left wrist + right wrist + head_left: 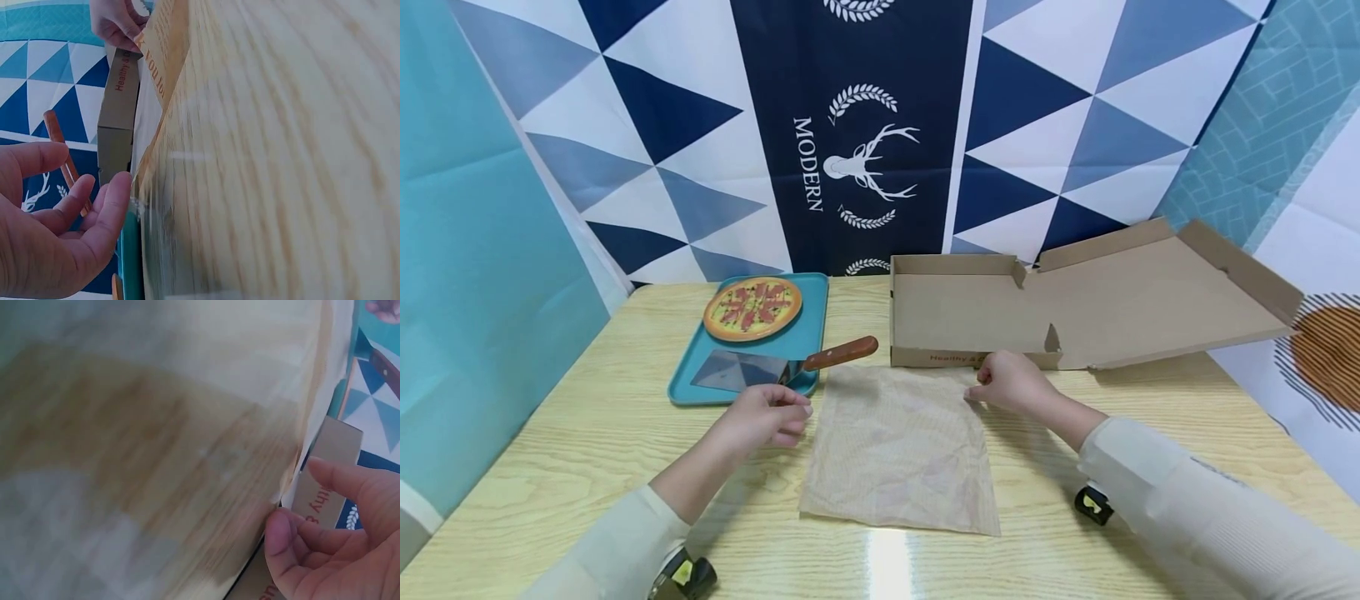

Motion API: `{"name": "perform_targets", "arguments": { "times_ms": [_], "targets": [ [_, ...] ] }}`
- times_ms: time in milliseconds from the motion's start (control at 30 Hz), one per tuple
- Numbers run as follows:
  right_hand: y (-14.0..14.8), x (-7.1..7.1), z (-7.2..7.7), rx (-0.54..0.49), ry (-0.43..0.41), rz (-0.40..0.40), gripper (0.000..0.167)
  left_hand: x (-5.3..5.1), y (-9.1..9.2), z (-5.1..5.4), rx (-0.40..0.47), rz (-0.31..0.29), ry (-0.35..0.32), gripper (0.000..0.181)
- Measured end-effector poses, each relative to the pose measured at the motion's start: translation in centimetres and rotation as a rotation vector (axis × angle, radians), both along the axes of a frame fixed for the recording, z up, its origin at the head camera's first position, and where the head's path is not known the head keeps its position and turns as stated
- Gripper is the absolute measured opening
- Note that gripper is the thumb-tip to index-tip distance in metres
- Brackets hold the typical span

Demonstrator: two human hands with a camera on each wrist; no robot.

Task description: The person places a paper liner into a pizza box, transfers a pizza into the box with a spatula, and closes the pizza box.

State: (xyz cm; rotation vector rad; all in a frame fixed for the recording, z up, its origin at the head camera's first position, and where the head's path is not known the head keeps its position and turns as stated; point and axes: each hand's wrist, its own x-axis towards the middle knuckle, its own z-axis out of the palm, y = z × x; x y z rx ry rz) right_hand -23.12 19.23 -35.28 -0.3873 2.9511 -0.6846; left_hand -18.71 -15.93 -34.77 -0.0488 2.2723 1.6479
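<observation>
A thin tan paper sheet point(902, 442) lies spread on the table. At its far right corner is my right hand point(1011, 383), fingers bent. My right thumb and a bent finger pinch the edge in the right wrist view, the index finger standing apart. Printed lettering shows on the sheet point(157, 56) near that corner in the left wrist view. My left hand point(771, 417) hovers just left of the sheet, holding nothing, fingers loosely bent and spread. Close beyond it is a pizza server point(835, 354) with a wooden handle, its metal blade resting on a teal tray point(681, 387).
A toy-looking pizza point(752, 308) sits on the tray at the back left. An open cardboard pizza box point(955, 312) stands behind the sheet, with its lid point(1157, 304) folded out to the right. A patterned cloth point(865, 167) hangs behind the table.
</observation>
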Motion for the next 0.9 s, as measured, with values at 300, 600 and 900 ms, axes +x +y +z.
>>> {"name": "perform_targets", "arguments": {
  "times_ms": [300, 600, 900],
  "targets": [
    [-1.1, -0.3, -0.2, 0.053, 0.015, -0.060, 0.054, -0.1, -0.1, 0.0, 0.108, -0.004, -0.105, 0.039],
    [-1.9, -0.4, -0.2, 0.032, 0.016, -0.059, 0.048, -0.2, 0.2, 0.0, 0.204, -0.018, -0.163, 0.041],
    [-1.6, 0.0, 0.1, -0.167, -0.127, -0.061, 0.030, -0.2, 0.2, -0.3, 0.227, -0.022, -0.169, 0.041]
  ]
}}
